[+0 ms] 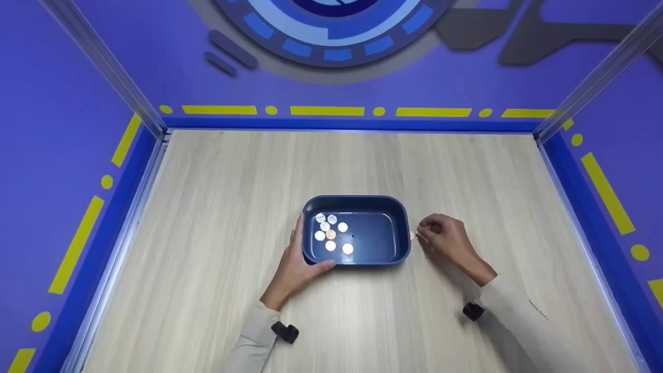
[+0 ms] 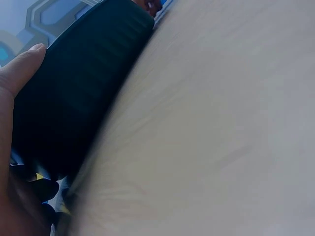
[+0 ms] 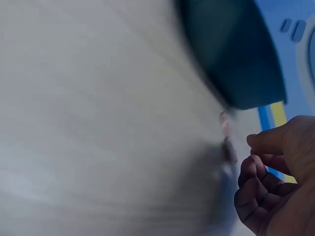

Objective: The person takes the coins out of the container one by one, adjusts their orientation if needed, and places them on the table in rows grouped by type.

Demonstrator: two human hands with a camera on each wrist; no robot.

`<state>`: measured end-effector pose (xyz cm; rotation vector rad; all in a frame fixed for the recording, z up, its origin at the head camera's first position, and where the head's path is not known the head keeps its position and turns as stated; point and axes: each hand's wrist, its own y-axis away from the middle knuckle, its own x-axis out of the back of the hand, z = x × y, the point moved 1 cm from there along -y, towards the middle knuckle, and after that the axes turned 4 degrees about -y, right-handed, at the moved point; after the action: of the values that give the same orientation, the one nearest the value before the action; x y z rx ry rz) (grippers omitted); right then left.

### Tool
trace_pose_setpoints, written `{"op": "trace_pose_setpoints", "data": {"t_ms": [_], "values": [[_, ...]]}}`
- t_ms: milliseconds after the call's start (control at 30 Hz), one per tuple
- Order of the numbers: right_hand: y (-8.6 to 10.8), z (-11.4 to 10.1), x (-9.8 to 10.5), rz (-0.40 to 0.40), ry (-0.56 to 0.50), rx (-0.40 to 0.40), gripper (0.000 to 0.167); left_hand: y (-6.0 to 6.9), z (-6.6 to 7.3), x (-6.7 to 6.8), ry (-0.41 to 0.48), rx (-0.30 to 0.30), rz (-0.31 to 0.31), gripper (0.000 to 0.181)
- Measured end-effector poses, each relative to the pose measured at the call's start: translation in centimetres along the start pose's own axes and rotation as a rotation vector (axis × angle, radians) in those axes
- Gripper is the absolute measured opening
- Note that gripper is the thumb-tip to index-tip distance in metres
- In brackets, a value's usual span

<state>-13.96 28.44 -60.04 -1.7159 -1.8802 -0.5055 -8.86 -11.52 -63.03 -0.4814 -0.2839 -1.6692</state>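
Note:
A dark blue rectangular plastic container (image 1: 380, 203) with rounded corners stands on the table, with several round coins (image 1: 343, 227) lying in its left half. My left hand (image 1: 296, 269) grips its near left corner, thumb along the front wall and fingers along the left side. Just off the container's right wall is my right hand (image 1: 446, 239), fingers curled and thumb tip close to the index fingertip. A small pinkish coin (image 3: 225, 124) lies on the table beside the container, and a darker coin-like piece (image 3: 230, 150) is in the hand's shadow. Whether the fingertips hold anything is unclear.
The pale wood-grain table (image 1: 233, 197) is bounded by purple-blue panels (image 1: 171, 62) with yellow marks at the back and sides. Metal edging (image 1: 111, 269) runs along its left side. Black wrist devices (image 1: 285, 332) are worn over both light sleeves.

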Motion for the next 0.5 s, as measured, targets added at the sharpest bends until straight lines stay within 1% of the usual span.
{"op": "trace_pose_setpoints", "data": {"t_ms": [167,400,500], "values": [[-0.9,-2.4,0.3,0.020,-0.017,0.056,0.005,0.0,0.1,0.0,0.004,0.017,-0.003,0.140],[-1.9,-5.4,-0.2,-0.038,-0.097,0.126,0.009,-0.1,0.0,0.0,-0.001,0.025,-0.005,0.140],[-2.0,-6.5,-0.8,-0.044,-0.077,0.191,0.012,-0.1,0.1,-0.1,0.002,0.033,-0.005,0.140]]}}
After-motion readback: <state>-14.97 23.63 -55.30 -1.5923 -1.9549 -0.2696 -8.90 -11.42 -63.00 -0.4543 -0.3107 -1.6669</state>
